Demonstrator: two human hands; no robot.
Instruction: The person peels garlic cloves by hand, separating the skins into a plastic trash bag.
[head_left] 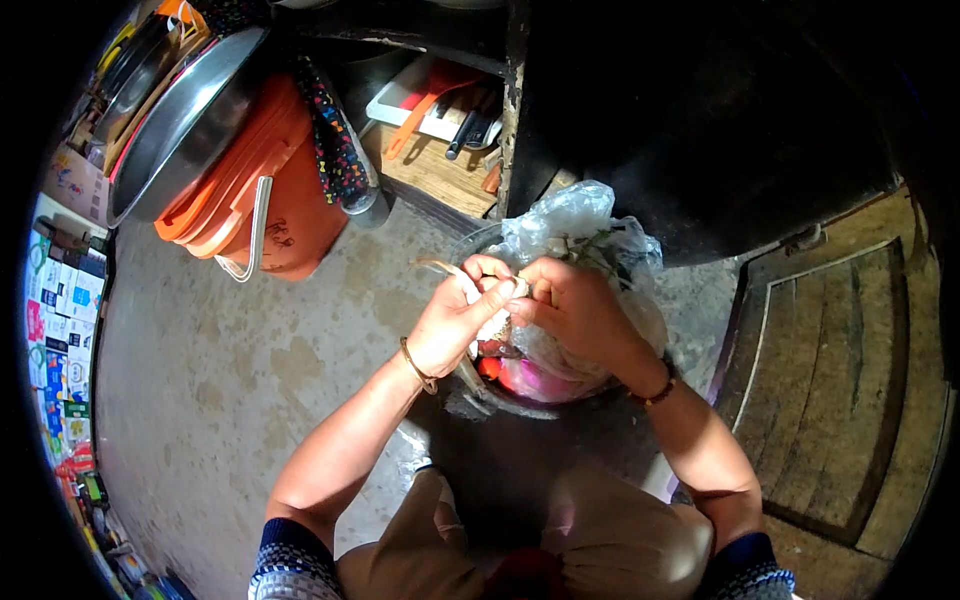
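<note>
My left hand [455, 320] is closed around a whitish garlic bulb [493, 326] with a dry, tan stalk [434, 265] sticking out to the left. My right hand [578, 305] meets it, thumb and fingers pinched at a small white piece [520, 288] between the two hands. Both hands are over a round basin [545, 411] that holds a crumpled clear plastic bag [565, 212]. Green leaves [598, 245] show through the bag. Lower in the basin lie a bright pink item [540, 382] and a red one [489, 368], partly covered.
An orange bucket [300, 225] with a white handle stands on the concrete floor [240, 400] at left, a metal basin [185, 125] leaning on it. Behind is a shelf [435, 180] with a white tray [385, 108] and an orange utensil [425, 112]. A wooden panel [825, 380] is at right.
</note>
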